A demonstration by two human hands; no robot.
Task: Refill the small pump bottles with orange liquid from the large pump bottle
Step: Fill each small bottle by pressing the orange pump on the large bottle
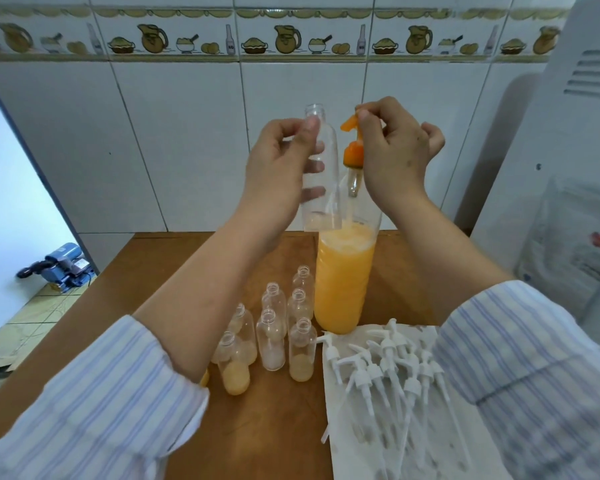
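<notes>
Small bottles (274,337) beside white pumps (388,362)

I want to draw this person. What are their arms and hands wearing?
Both arms wear a loose shirt, white with thin blue stripes. The left sleeve and right sleeve are pushed up, leaving the forearms bare. The left hand and right hand have no gloves or rings showing.

A single head-worn camera looks forward and down across a wooden table (264,427) toward the tiled wall (187,133) behind its far edge. It sits close above the near edge, with both forearms reaching away into the frame. The wide lens bends the margins.
</notes>
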